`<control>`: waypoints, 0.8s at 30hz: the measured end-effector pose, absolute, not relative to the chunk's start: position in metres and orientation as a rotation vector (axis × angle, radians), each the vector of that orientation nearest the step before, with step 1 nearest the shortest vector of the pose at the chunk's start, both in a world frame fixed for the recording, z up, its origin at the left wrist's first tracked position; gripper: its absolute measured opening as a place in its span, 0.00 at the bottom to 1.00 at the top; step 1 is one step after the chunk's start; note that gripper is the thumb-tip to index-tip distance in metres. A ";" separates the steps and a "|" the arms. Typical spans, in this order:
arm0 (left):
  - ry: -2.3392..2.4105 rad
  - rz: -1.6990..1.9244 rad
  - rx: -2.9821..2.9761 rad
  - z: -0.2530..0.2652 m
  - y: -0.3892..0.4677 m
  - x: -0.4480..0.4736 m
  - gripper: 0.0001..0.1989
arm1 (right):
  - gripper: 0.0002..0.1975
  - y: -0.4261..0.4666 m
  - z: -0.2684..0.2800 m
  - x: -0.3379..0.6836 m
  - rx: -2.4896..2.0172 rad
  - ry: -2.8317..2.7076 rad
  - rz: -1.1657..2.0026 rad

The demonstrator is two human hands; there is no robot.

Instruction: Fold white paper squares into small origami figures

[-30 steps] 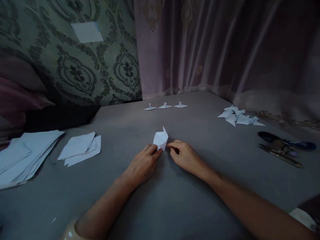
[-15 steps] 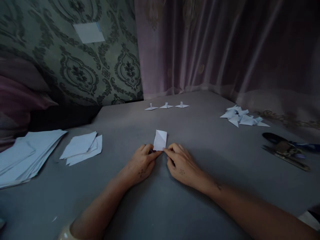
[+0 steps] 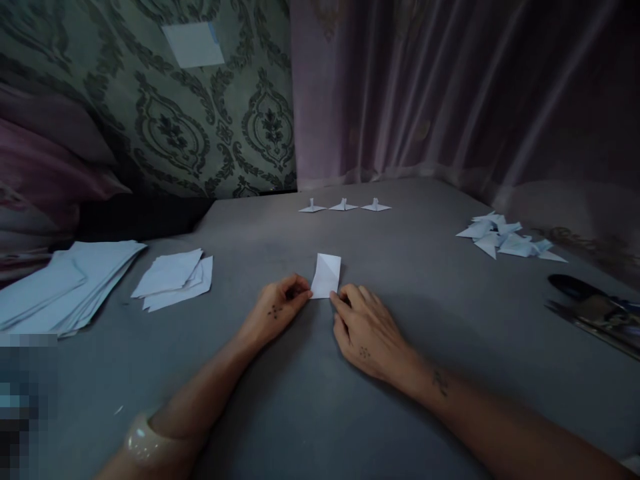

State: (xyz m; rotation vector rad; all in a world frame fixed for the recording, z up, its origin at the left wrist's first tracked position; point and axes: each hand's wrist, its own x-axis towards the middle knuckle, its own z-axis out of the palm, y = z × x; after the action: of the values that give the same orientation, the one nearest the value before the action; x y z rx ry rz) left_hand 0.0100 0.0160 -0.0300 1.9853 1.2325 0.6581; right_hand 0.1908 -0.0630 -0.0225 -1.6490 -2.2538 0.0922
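Observation:
A small folded piece of white paper (image 3: 327,273) lies on the grey table in front of me, a diagonal crease showing near its upper end. My left hand (image 3: 280,307) pinches its lower left corner between thumb and fingertips. At the lower right corner, the index fingertip of my right hand (image 3: 367,330) presses on the paper, with the other fingers curled and the thumb tucked beneath.
Three folded paper cranes (image 3: 344,205) stand in a row at the back. More folded cranes (image 3: 510,239) are heaped at the right, near scissors (image 3: 585,290). On the left lie a stack of small sheets (image 3: 173,275) and larger sheets (image 3: 100,280). A curtain (image 3: 380,87) hangs behind.
My left hand has drawn back to the left, from along the paper's bottom edge to its lower left corner. My right fingertip remains at the lower right corner. The view has shifted slightly.

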 end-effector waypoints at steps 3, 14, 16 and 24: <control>1.258 0.646 1.966 -0.033 0.018 0.014 0.07 | 0.17 -0.061 -0.023 0.190 -1.617 -2.262 0.095; 1.281 0.711 1.992 -0.034 0.017 0.015 0.06 | 0.20 -0.057 -0.021 0.186 -1.569 -2.375 0.088; 1.310 0.775 1.928 -0.038 0.021 0.012 0.07 | 0.21 -0.056 -0.021 0.185 -1.579 -2.385 0.091; 1.398 1.001 1.631 -0.054 0.041 0.003 0.08 | 0.21 -0.050 -0.015 0.178 -1.581 -2.478 0.063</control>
State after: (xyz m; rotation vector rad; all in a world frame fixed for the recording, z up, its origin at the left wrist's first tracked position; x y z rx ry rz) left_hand 0.0034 0.0411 -0.0545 1.6312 1.3977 1.0009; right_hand 0.1776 -0.0501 -0.0150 -1.5809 -2.4776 0.0626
